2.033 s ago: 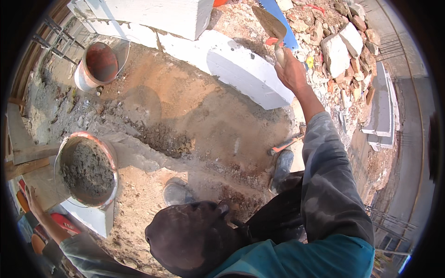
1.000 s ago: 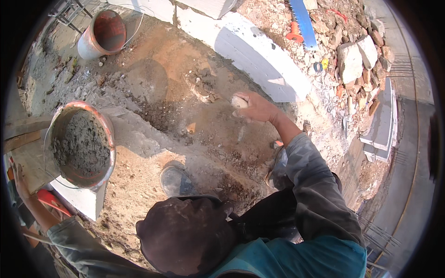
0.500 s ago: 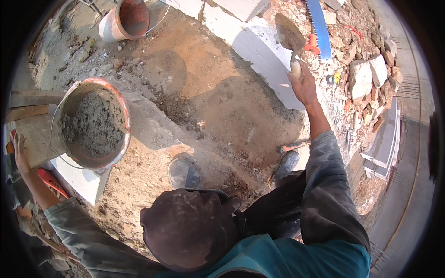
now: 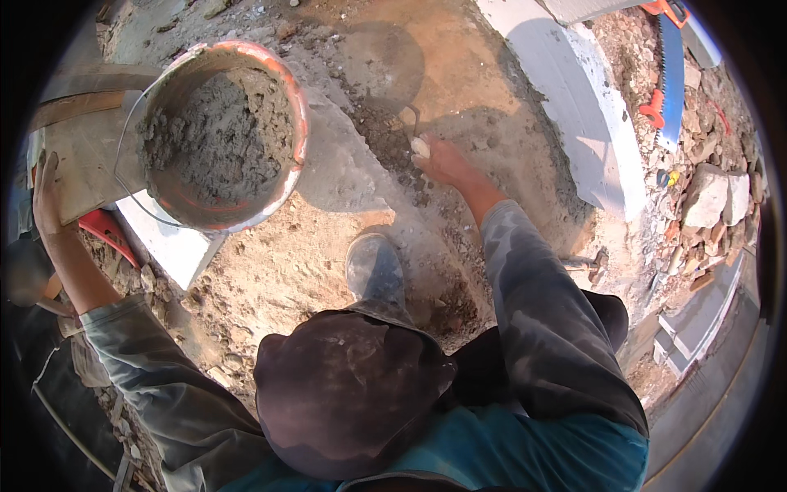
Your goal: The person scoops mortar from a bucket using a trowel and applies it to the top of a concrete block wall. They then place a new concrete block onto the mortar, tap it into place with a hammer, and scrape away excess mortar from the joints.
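My right hand (image 4: 445,163) is closed on the pale handle of a trowel (image 4: 419,148), low over a rubble-filled groove (image 4: 385,148) in the ground. Its bent metal neck shows; the blade blends into the shadow. My left hand (image 4: 47,197) lies with outstretched fingers along the outer edge of a wooden board (image 4: 98,160). Right beside the board stands a bucket (image 4: 216,131) of grey mortar with a wire handle, above a white block (image 4: 176,246). A red tool (image 4: 106,238) lies under the board.
A row of white blocks (image 4: 590,139) runs along the upper right. Beyond it are a blue-bladed saw (image 4: 670,82), broken stones (image 4: 707,197) and rubble. More pale blocks (image 4: 697,320) lie at far right. My grey boot (image 4: 373,266) is on the dirt below the groove.
My right hand carried the trowel down from the white blocks, up, and now down leftward into the groove. The view has shifted, putting the mortar bucket higher; my left hand stays by the board.
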Action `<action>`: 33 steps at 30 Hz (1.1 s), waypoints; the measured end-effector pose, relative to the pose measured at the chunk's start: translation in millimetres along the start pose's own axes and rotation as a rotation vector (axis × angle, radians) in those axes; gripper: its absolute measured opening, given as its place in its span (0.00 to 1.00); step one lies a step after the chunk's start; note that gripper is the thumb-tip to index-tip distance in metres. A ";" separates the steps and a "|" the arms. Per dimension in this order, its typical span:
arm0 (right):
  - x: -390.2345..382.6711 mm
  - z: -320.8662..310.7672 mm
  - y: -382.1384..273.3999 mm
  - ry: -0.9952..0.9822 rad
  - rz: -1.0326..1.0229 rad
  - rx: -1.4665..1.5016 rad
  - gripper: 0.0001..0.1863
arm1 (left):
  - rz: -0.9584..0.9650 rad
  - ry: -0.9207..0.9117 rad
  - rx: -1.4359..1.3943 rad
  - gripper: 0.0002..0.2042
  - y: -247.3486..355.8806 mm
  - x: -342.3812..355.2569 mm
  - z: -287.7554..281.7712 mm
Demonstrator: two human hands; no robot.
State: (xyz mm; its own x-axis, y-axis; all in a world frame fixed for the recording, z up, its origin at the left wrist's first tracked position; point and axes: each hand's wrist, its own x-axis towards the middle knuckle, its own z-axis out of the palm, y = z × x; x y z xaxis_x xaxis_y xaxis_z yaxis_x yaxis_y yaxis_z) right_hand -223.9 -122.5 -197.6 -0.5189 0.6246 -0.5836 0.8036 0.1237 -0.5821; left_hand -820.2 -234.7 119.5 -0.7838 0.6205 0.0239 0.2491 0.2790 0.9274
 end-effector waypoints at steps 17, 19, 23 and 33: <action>-95.1 -48.7 50.6 -0.062 0.125 0.533 0.31 | 0.046 -0.096 -0.037 0.26 -15.9 7.4 19.9; -134.2 -108.5 39.9 0.048 0.114 0.545 0.30 | -0.028 -0.054 -0.072 0.26 -29.3 17.3 10.5; -182.8 -233.9 46.0 0.442 0.001 0.526 0.24 | 0.234 -0.106 0.170 0.22 -62.2 72.2 -55.1; -199.6 -255.0 71.2 1.182 0.029 -0.198 0.24 | 0.222 0.036 0.137 0.32 -22.3 25.6 0.3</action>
State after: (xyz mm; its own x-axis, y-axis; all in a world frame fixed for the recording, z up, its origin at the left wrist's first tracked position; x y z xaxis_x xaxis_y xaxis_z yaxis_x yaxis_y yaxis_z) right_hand 11.2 -41.8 21.8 0.0058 0.9381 0.3462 0.8953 0.1494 -0.4197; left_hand -845.7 -224.8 99.4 -0.7202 0.6522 0.2365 0.4902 0.2372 0.8387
